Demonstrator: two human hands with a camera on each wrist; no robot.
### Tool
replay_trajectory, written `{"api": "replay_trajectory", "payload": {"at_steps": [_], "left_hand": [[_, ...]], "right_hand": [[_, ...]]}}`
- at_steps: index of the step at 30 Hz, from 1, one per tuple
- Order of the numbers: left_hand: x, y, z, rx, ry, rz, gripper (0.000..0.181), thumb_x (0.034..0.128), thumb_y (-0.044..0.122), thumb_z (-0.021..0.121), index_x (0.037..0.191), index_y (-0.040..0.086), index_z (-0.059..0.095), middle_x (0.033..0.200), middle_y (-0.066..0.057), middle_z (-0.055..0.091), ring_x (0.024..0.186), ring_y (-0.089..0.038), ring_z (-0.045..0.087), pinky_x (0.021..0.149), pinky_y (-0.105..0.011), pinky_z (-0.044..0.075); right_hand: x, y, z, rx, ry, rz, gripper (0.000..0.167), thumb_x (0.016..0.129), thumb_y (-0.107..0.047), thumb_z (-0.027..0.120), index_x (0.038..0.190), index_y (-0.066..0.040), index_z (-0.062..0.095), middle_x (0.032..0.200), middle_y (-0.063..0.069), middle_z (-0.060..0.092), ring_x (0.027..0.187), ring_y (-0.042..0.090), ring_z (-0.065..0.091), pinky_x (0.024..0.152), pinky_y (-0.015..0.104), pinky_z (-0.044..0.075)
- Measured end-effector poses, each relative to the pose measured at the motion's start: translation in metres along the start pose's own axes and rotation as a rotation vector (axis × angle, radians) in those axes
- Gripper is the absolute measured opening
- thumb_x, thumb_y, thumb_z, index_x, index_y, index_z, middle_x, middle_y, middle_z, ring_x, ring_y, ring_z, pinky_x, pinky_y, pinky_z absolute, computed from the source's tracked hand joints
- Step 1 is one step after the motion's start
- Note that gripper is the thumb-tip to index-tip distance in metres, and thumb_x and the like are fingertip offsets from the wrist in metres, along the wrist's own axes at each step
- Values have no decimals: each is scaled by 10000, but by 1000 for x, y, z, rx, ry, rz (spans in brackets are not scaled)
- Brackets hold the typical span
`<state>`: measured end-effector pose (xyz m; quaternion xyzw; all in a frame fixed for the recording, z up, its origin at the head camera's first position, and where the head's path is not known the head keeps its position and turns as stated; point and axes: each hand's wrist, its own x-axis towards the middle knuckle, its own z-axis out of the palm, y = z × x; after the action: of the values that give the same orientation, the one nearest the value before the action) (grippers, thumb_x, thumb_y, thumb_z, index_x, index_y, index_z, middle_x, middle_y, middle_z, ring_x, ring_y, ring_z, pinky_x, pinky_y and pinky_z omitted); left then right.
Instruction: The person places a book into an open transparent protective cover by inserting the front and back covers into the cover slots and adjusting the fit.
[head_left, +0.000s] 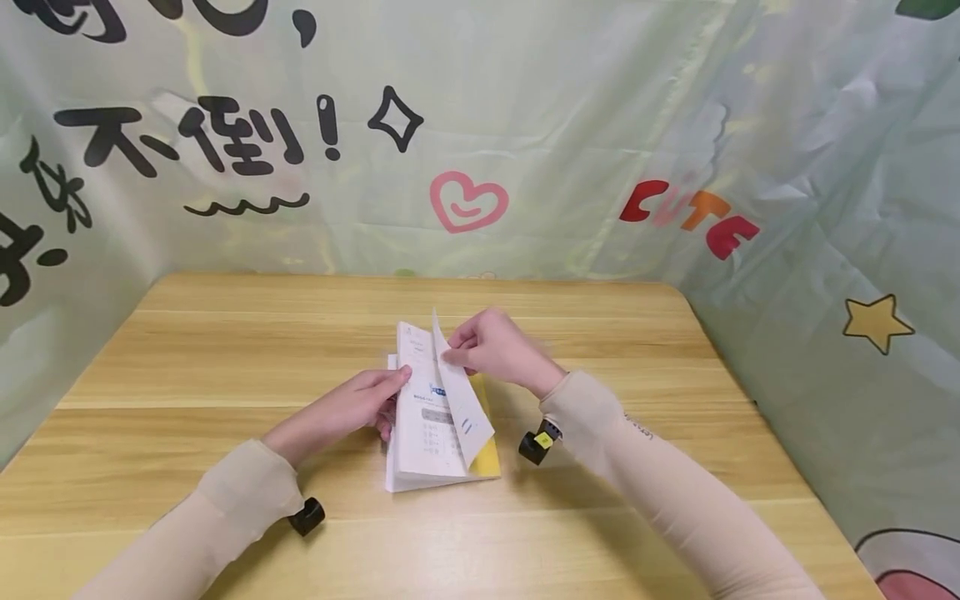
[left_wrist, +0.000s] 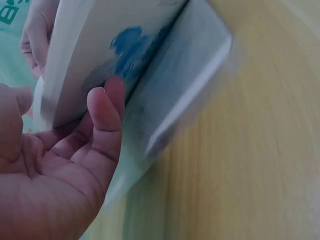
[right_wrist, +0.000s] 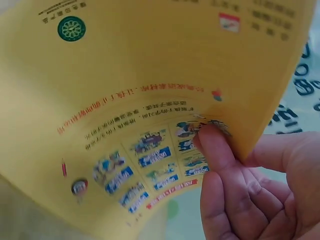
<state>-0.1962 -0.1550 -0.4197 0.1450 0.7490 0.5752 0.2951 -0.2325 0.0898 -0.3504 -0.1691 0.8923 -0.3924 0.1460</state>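
An open book (head_left: pixel 427 417) with white printed pages and a yellow back cover (head_left: pixel 487 450) is held up near the table's middle. My left hand (head_left: pixel 371 396) grips its left side, thumb on the page and fingers behind; in the left wrist view this hand (left_wrist: pixel 75 160) curls against the pages (left_wrist: pixel 95 65). At the upper right edge my right hand (head_left: pixel 498 346) pinches a raised leaf (head_left: pixel 459 400). In the right wrist view the right hand (right_wrist: pixel 245 190) holds the yellow cover (right_wrist: pixel 115 65) between thumb and fingers, the cover bent.
The wooden table (head_left: pixel 262 350) extends around the book. Behind it and at both sides hangs a pale green printed cloth (head_left: pixel 555 150). Small black devices sit at the left wrist (head_left: pixel 307 517) and right wrist (head_left: pixel 536 446).
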Motion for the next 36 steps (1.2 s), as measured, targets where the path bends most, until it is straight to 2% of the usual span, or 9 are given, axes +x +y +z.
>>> {"api": "replay_trajectory", "payload": {"at_steps": [2,5,8,12,19,26,30,33,36], "left_hand": [[1,-2,0,-20,5,-14,617,1170,479,365,1401,-39,608,994,-80,720,789,-178,637,692,-281,585],[2,-4,0,-29,10,-21,604,1168,473,381,1359,-46,622,957,-84,680,777,-185,628,677,-280,587],[2,-4,0,-25,6,-14,594,1168,467,381,1336,-46,628,941,-76,672,751,-175,620,666,-278,583],[2,-5,0,-19,3,-2,580,1169,456,384,1308,-49,632,919,-62,659,721,-155,605,649,-272,574],[0,-6,0,-19,-7,4,557,1179,428,365,1314,-47,622,918,-54,666,707,-148,600,638,-260,570],[-1,-4,2,2,7,8,535,1177,409,391,1286,-55,633,897,-49,652,709,-144,592,638,-253,559],[0,-5,3,14,27,0,485,1171,385,427,1217,-46,646,874,-49,629,692,-149,589,629,-259,555],[0,-7,2,23,35,-1,433,1163,352,466,1233,-33,651,865,-51,653,677,-149,588,618,-261,554],[0,-9,1,41,27,15,408,1150,313,508,1319,-34,640,879,-45,707,673,-144,590,611,-260,555]], "right_hand": [[1,0,7,-28,-8,0,103,975,-119,774,977,-19,802,869,61,797,683,110,679,671,298,613],[1,-1,15,-96,1,-33,97,962,-145,800,929,-53,804,801,21,771,629,87,596,573,200,482],[1,-2,20,-120,23,-47,125,950,-168,819,866,-79,795,717,-16,722,569,67,495,524,191,380],[3,-2,23,-101,30,-32,198,965,-217,819,812,-100,771,636,-51,637,526,61,431,493,200,323],[5,2,27,-61,15,-44,243,1005,-270,782,835,-97,794,636,7,669,504,56,453,474,187,344],[6,3,30,-56,1,-55,258,1018,-285,763,848,-95,796,630,3,666,514,58,475,482,184,359],[6,4,31,-56,2,-51,249,1016,-279,766,856,-91,801,679,95,714,510,56,465,478,183,348],[7,3,31,-51,1,-40,241,1014,-273,770,866,-87,804,744,162,753,512,56,474,479,182,350],[7,3,32,-45,-1,-24,235,1012,-271,772,865,-90,804,776,179,768,522,60,481,483,184,351]]}}
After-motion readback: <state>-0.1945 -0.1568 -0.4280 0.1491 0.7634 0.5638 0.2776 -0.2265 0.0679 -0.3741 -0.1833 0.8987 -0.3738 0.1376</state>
